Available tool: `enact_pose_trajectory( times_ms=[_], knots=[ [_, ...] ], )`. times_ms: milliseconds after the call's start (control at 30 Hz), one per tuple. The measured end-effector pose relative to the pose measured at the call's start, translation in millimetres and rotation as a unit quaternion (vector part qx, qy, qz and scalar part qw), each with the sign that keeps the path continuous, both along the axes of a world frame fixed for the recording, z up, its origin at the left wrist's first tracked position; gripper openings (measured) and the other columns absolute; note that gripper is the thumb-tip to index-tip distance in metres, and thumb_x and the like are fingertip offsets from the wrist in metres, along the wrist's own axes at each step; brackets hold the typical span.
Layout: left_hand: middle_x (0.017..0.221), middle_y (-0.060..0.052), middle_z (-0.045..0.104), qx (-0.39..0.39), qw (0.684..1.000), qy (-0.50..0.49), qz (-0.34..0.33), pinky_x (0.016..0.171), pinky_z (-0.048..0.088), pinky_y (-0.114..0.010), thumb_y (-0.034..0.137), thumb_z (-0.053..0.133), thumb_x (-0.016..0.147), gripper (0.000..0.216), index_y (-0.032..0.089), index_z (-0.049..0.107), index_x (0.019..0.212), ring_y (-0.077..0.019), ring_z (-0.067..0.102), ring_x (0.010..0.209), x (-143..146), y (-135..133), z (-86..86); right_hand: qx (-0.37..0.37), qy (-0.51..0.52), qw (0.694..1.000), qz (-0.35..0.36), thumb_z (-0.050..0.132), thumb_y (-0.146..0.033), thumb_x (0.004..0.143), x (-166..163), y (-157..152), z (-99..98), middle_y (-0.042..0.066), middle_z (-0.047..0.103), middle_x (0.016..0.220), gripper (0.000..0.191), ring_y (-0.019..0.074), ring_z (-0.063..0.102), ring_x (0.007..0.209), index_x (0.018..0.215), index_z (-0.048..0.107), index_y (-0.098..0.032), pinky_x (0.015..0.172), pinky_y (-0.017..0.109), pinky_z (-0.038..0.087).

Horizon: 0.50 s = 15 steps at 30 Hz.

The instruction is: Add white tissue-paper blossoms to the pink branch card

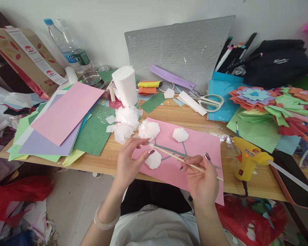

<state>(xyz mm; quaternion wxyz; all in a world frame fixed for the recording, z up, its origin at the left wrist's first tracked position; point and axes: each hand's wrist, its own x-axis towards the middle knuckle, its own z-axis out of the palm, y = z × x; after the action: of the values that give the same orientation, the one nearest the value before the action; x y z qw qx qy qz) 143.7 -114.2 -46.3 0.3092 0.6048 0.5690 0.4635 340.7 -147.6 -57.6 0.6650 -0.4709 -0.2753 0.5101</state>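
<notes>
My right hand grips a thin wooden stick, which slants up and left over the pink sheet. At the stick's far tip, my left hand pinches a small piece of white tissue paper between thumb and forefinger. Grey-green branch lines run across the sheet. White many-sided paper pieces lie on it: one disc by my left thumb, another disc near the top, and a ruffled tissue flower at the upper left corner.
Cut white tissue squares are heaped before a white paper roll. Coloured sheets are stacked at left. A yellow glue gun, its red light lit, stands at right, below paper flowers. Scissors lie behind.
</notes>
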Motion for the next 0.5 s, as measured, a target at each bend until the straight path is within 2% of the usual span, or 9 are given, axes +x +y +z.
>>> enact_pose_trajectory(
  times_ms=[100, 200, 333, 500],
  knots=[
    [0.082, -0.006, 0.074, -0.113, 0.976, -0.179, -0.046, 0.065, 0.048, -0.028, 0.042, 0.079, 0.075, 0.024, 0.022, 0.080, 0.088, -0.0155, 0.061, 0.071, 9.7, 3.5, 4.5, -0.013, 0.032, 0.999, 0.005, 0.060, -0.051, 0.087, -1.6, -0.2, -0.2, -0.001, 0.062, 0.048, 0.042, 0.0149, 0.064, 0.053, 0.061, 0.072, -0.021, 0.080, 0.036, 0.057],
    [0.073, -0.006, 0.074, -0.173, 0.936, -0.302, -0.041, 0.061, 0.049, -0.025, 0.044, 0.084, 0.067, 0.026, 0.019, 0.079, 0.074, -0.0148, 0.063, 0.067, 16.4, 4.8, 1.6, -0.027, 0.048, 0.998, -0.005, 0.061, -0.057, 0.086, -4.2, -2.2, -1.9, 0.000, 0.063, 0.050, 0.046, 0.0158, 0.065, 0.054, 0.060, 0.071, -0.021, 0.075, 0.036, 0.058],
    [0.063, -0.004, 0.071, -0.194, 0.924, -0.329, -0.002, 0.053, 0.047, -0.022, 0.040, 0.089, 0.060, 0.026, 0.018, 0.078, 0.067, -0.0096, 0.057, 0.054, 15.2, 2.1, -0.2, -0.019, 0.045, 0.998, -0.046, 0.062, -0.062, 0.085, -1.1, -4.9, -4.3, 0.001, 0.065, 0.052, 0.049, 0.0177, 0.069, 0.059, 0.061, 0.070, -0.020, 0.072, 0.036, 0.058],
    [0.053, -0.002, 0.067, -0.172, 0.915, -0.350, 0.100, 0.039, 0.037, -0.018, 0.036, 0.091, 0.051, 0.027, 0.017, 0.074, 0.060, -0.0043, 0.044, 0.039, -8.2, -3.1, 6.8, 0.031, 0.047, 0.986, -0.156, 0.070, -0.058, 0.078, 20.3, -2.4, -5.4, -0.002, 0.066, 0.054, 0.040, 0.0155, 0.068, 0.057, 0.063, 0.069, -0.021, 0.070, 0.034, 0.057]
  ],
)
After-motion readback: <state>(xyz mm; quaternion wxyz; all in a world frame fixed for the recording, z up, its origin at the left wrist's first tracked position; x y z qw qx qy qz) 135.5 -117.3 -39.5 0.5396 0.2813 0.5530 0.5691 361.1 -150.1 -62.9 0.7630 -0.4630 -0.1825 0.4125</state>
